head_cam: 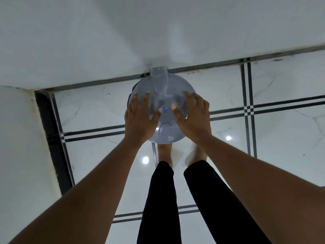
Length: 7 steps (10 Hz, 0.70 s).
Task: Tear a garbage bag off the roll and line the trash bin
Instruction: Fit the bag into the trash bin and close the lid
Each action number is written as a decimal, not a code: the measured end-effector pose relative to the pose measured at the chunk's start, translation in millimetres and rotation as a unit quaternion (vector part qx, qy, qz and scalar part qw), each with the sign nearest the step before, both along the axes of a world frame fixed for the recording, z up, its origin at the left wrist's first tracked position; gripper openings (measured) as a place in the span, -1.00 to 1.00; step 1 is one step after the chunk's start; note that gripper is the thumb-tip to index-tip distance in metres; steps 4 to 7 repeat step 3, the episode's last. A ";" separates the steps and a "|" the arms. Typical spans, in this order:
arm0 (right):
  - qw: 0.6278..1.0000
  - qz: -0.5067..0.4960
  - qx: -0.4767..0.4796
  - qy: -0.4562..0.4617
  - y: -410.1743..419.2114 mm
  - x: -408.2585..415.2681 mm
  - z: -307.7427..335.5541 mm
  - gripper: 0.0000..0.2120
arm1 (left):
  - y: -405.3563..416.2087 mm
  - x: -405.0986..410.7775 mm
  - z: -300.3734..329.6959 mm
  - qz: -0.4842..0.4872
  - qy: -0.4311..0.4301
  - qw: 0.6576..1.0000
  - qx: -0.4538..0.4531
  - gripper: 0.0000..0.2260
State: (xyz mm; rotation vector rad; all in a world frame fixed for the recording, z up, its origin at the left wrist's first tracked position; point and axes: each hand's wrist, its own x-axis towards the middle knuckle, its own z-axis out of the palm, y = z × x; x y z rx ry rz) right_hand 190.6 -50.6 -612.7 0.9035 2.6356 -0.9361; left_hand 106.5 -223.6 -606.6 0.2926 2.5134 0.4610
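Observation:
A round grey trash bin (163, 132) with its lid down stands on the floor against the wall, seen from straight above. A small blue sticker (163, 108) sits near the middle of the lid. My left hand (140, 117) lies flat on the left half of the lid, fingers spread. My right hand (193, 115) lies flat on the right half, fingers spread too. Neither hand holds anything. No garbage bag or roll is in view.
White glossy floor tiles (281, 138) with black stripe borders surround the bin. A white wall (158, 32) runs behind it and another white wall (21, 147) stands at the left. My bare feet and black trouser legs (161, 199) are just in front of the bin.

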 end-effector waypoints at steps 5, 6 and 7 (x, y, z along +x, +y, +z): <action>0.981 -0.086 -0.106 0.141 56.6 -51.2 167.2 -0.54 | 37.5 -43.2 156.9 0.005 0.083 0.991 0.110 -0.41; 0.981 -0.086 -0.106 0.141 56.6 -51.2 167.2 -0.54 | 37.5 -43.2 156.9 0.005 0.083 0.991 0.110 -0.41; 0.981 -0.086 -0.106 0.141 56.6 -51.2 167.2 -0.54 | 37.5 -43.2 156.9 0.005 0.083 0.991 0.110 -0.41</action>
